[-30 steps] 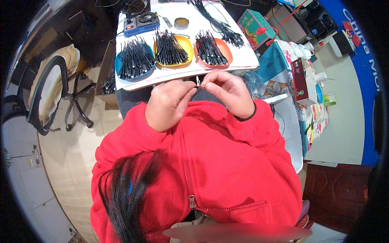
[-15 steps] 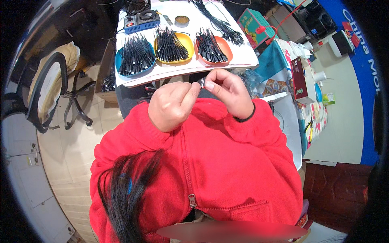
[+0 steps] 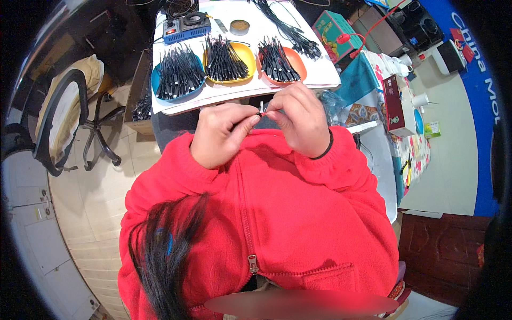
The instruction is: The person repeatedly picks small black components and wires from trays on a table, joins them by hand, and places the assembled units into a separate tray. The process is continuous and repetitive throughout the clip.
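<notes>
Between my fingertips is a short cable end (image 3: 262, 111) with thin red, black and pale wires showing. My left hand (image 3: 220, 134) pinches it from one side, thumb against the bent fingers. From the other side my right hand (image 3: 303, 118) grips the wires between thumb and fingers. Both hands are held in front of my chest, just short of the table edge. Beyond them stand three trays of black cables with metal plugs: a blue tray (image 3: 156, 84), a yellow tray (image 3: 250, 55) and an orange tray (image 3: 300, 63). Most of the held cable is hidden by my fingers.
The white table (image 3: 224, 96) carries a blue powered device (image 3: 184, 31), a small round tin (image 3: 239, 26) and a loose bundle of black cables (image 3: 298, 40). An office chair (image 3: 90, 117) stands at left, a cardboard box (image 3: 140, 125) beside the table, and a red box (image 3: 394, 109) at right.
My left hand has turned, bringing its thumb into sight. My right hand has tilted and moved slightly right. Pale and red wires now show between the fingertips.
</notes>
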